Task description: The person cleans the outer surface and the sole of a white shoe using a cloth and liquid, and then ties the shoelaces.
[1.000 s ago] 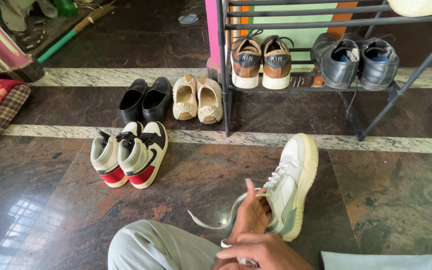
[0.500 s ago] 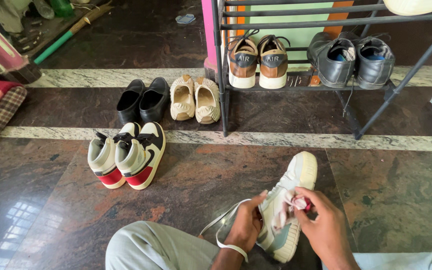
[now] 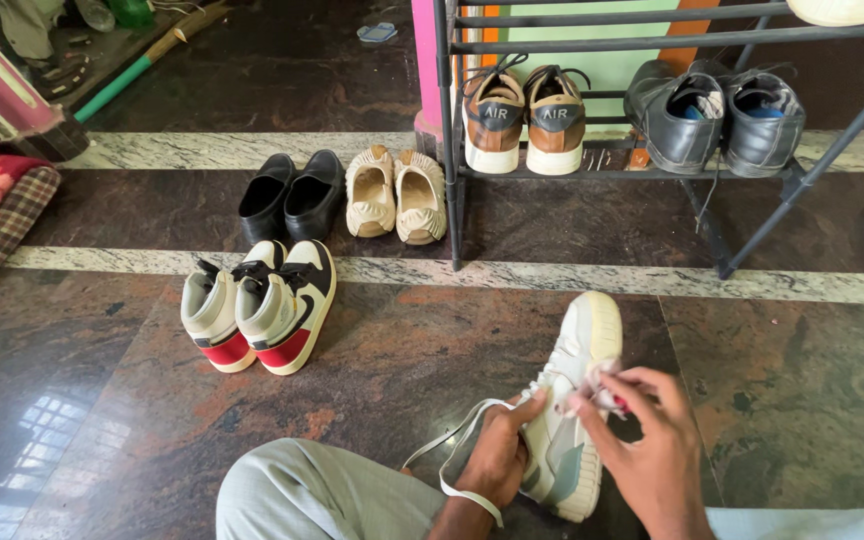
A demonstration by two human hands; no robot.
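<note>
On a polished marble floor (image 3: 102, 400) in front of a black metal shoe rack (image 3: 752, 170), a seated person works on a pale white-and-mint leather sneaker with a thick cream sole (image 3: 577, 400), which lies on the stone between the person's knees, toe pointing toward the rack. The left hand (image 3: 497, 460) is wrapped around the shoe's near side, fingers curled shut on it, apparently to steady it and tilt the upper toward the camera; a loose flat white lace (image 3: 452, 460) loops out over that wrist and trails on the floor. The right hand (image 3: 647, 450) pinches a small crumpled white-and-pink cloth (image 3: 600, 395) between thumb and fingertips, pressed against the tongue and lace area, a hold that suits wiping.

The sneaker looks clean and lightly worn, with mint panels near the heel.

Set aside in pairs, likely to keep the work spot free, are red, black and cream high-top sneakers (image 3: 262, 310), black leather slip-ons (image 3: 292, 195) and beige woven slippers (image 3: 397, 195). On the rack's lower shelf stand brown-and-white trainers (image 3: 522, 120) and black leather lace-up shoes (image 3: 717, 120).
</note>
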